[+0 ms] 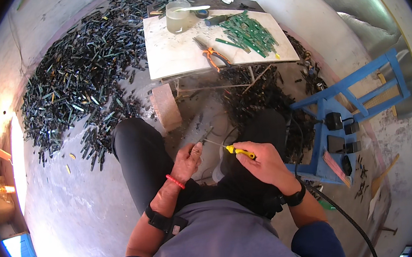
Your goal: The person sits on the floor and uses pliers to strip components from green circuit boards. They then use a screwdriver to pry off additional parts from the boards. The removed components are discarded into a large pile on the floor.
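Pinching a thin strip between thumb and fingers, the left hand holds it over the gap between the knees, its long axis slanting forward and rightward from the fingertips. The right hand is wrapped around the yellow handle of a screwdriver, whose shaft points forward and left, crossing toward the strip near the left thumb; whether the tip touches is too small to tell. Nothing visible stands between the two. Ahead, the table bears pliers, green strips and a jug. A block sits beyond the left knee, a dark heap covers the floor farther left, and a blue chair stands right.
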`<state>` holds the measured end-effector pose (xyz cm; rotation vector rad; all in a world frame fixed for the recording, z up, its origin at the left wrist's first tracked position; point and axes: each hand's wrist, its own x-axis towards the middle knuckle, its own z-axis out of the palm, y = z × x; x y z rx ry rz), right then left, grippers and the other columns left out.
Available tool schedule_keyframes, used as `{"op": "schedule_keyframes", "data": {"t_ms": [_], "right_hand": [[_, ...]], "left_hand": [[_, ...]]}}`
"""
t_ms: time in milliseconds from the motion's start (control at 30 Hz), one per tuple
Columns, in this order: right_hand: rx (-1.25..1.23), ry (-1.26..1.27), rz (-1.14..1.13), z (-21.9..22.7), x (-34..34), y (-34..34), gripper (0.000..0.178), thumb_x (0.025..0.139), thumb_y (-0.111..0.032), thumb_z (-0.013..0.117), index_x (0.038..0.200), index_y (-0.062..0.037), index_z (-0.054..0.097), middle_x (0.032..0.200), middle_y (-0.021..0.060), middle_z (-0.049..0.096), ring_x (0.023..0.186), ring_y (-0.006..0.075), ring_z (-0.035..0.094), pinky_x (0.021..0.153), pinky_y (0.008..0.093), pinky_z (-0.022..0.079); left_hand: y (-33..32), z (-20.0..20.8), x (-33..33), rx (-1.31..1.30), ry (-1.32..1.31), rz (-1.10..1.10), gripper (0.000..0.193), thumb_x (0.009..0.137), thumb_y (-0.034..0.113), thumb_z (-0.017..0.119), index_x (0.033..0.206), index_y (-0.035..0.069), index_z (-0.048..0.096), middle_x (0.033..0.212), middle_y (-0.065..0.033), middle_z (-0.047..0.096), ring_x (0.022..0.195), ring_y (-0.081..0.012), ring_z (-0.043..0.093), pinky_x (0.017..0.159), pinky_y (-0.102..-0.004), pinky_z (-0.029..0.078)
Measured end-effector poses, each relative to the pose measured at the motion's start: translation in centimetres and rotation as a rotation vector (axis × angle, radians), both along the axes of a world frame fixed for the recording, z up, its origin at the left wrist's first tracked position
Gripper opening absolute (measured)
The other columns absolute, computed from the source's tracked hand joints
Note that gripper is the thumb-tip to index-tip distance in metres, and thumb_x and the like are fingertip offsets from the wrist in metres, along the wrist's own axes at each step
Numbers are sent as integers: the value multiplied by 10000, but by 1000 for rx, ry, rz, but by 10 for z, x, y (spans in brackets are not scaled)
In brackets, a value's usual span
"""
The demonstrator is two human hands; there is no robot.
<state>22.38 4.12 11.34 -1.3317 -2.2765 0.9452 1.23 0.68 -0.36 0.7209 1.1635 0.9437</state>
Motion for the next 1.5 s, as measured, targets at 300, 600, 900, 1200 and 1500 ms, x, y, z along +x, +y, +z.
{"op": "schedule_keyframes", "data": {"t_ms": [300, 600, 900, 1200, 1500], "right_hand": [[-65, -8, -6, 7, 3, 6, 225, 797, -80, 619, 1010, -9, 634, 862, 131, 657, 656, 196, 600, 623, 255, 465], [-47, -15, -22, 4, 8, -2, 220, 782, -77, 620, 992, -15, 642, 874, 140, 659, 683, 237, 627, 626, 272, 481], [75, -44, 32, 12, 1, 6, 222, 760, -66, 623, 976, -19, 647, 886, 145, 659, 703, 271, 632, 631, 293, 496], [179, 257, -95, 21, -31, 55, 192, 805, -129, 613, 960, -22, 652, 842, 159, 654, 704, 268, 644, 610, 294, 492], [150, 220, -166, 21, -65, 118, 202, 832, -174, 613, 961, -21, 640, 776, 165, 633, 634, 248, 616, 584, 296, 465]], "left_hand": [[-2, -3, 4, 118, 177, -81, 442, 933, 417, 466, 744, 20, 508, 555, 8, 431, 486, -69, 399, 431, -253, 326], [-1, -13, 4, 142, 300, -108, 407, 925, 357, 502, 723, 4, 496, 520, -28, 422, 482, -96, 399, 439, -293, 339], [3, -15, 4, 142, 201, 6, 414, 930, 373, 493, 721, 16, 479, 536, -6, 429, 482, -84, 396, 432, -270, 331], [66, 19, -11, 301, 240, 170, 430, 921, 429, 490, 732, 42, 473, 531, 22, 392, 449, -60, 378, 395, -239, 296], [133, 3, -43, 56, -126, 222, 395, 918, 442, 485, 788, 69, 473, 569, 6, 371, 444, -78, 322, 373, -227, 251]]}}
